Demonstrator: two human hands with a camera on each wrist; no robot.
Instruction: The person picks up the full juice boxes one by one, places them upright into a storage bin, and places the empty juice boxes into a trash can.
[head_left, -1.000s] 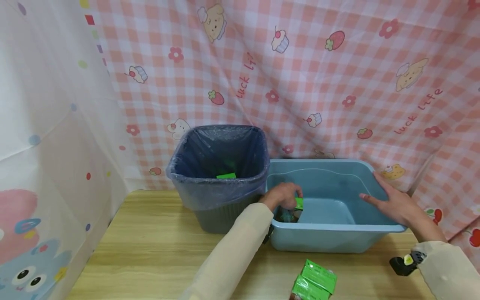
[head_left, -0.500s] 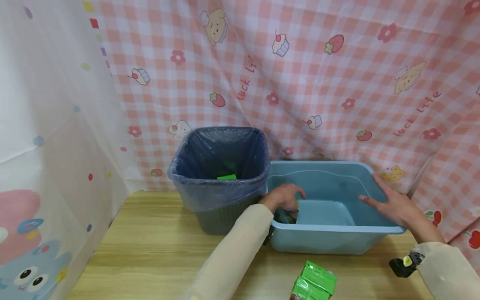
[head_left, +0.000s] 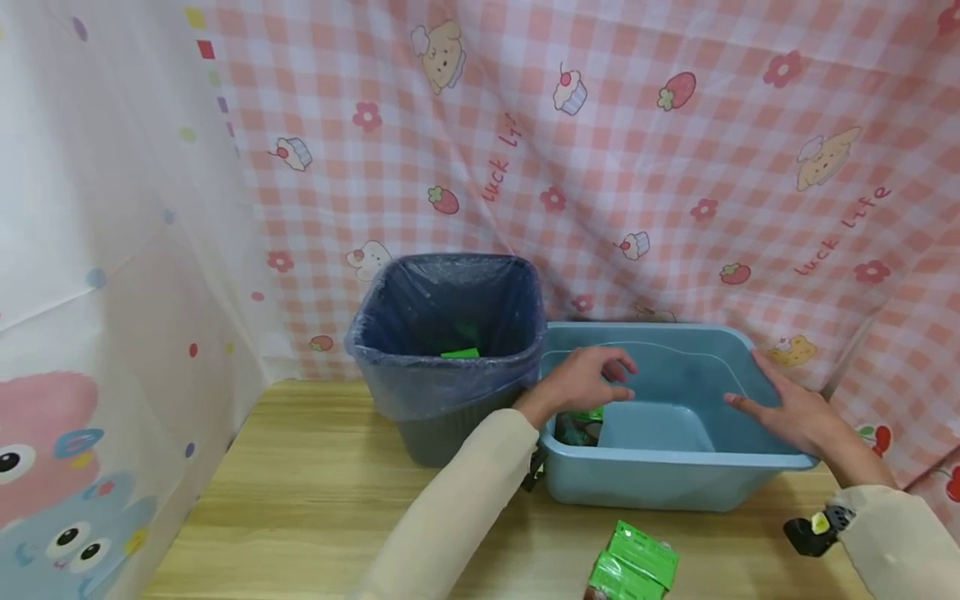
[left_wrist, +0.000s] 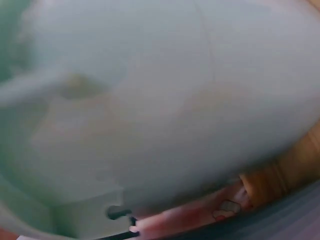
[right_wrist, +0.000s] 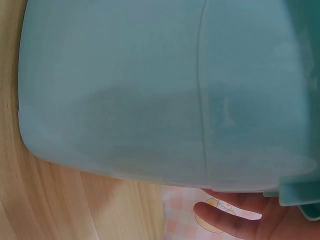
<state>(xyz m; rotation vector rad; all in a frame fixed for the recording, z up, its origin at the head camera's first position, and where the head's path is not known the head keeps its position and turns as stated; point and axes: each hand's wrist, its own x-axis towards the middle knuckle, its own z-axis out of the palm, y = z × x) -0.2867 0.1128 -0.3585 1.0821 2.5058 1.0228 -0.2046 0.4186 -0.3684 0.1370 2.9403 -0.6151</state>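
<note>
My left hand [head_left: 588, 379] is over the left end of a blue plastic basin [head_left: 675, 458], fingers loosely bent with nothing between them. Below it, inside the basin, lies a small box [head_left: 581, 429] with a green top and dark sides, partly covered by the hand. My right hand [head_left: 798, 412] holds the basin's right rim, thumb inside and fingers outside. Its fingers [right_wrist: 227, 222] show under the rim in the right wrist view. The left wrist view is blurred and mostly filled by the basin wall [left_wrist: 165, 60].
Left of the basin stands a bin [head_left: 450, 417] lined with a clear bag, with a green box [head_left: 460, 354] inside. Two green-topped boxes [head_left: 633, 562] lie side by side on the wooden table [head_left: 300, 500] in front. A checked cloth [head_left: 465, 125] hangs behind.
The left hand has let go of the green-topped box in the basin and risen above it. The right hand has stayed on the rim. The head view has shifted slightly.
</note>
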